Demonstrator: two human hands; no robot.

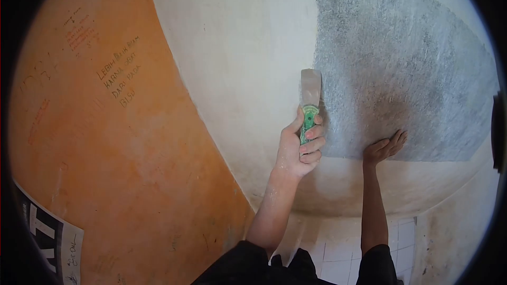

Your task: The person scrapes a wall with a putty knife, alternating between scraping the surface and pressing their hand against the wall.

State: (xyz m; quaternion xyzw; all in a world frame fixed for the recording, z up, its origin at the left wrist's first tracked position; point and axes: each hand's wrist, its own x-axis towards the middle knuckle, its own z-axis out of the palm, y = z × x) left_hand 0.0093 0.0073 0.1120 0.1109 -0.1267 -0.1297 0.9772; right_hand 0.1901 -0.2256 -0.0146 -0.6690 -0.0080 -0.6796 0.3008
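Note:
My left hand (302, 145) is wrapped round the green handle of a putty knife (310, 88), palm side towards me. The broad metal blade points up and overlaps the border between the white wall (237, 47) and a rough grey patch (401, 47). White dust marks my left wrist and forearm. Further right, my right hand (386, 148) lies flat near the grey patch's lower edge, fingers stretched up and to the right. Darker staining shows on the patch just above that hand.
An orange wall (121, 169) with handwriting meets the white wall at the left. A black-and-white poster (53, 237) hangs at lower left. White tiles (338, 253) show below, between my arms. A dark object (497, 132) stands at the far right edge.

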